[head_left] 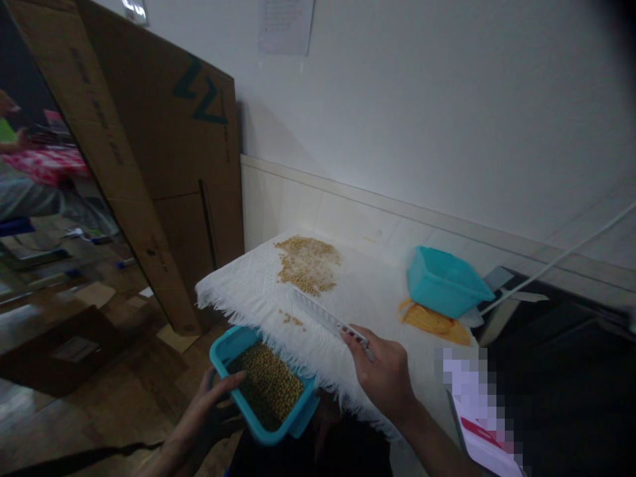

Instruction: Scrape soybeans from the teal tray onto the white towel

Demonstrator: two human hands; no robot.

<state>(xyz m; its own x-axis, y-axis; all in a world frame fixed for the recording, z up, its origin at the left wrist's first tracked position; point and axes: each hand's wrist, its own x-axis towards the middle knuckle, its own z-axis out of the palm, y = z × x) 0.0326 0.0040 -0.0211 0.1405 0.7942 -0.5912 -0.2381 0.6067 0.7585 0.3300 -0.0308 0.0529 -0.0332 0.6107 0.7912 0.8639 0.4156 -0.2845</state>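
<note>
My left hand (218, 401) grips a blue plastic basket (265, 437) by its left rim, just below the fringed table edge. Soybeans (278, 371) fill much of the basket. Closed around one end of a long white plastic strip (322, 315), my right hand (382, 368) holds it over the white cloth (368, 278). The strip's far end lies beside a spread pile of soybeans (308, 265) on the cloth. A few loose beans (291, 320) lie between the strip and the fringe.
A second blue basket (447, 281) stands at the table's right, by a yellow-orange cloth-like item (432, 324). A tall cardboard box (189, 165) rises at the left, with a wall (447, 119) behind. A person (30, 165) sits far left. Flattened cardboard (59, 351) lies on the floor.
</note>
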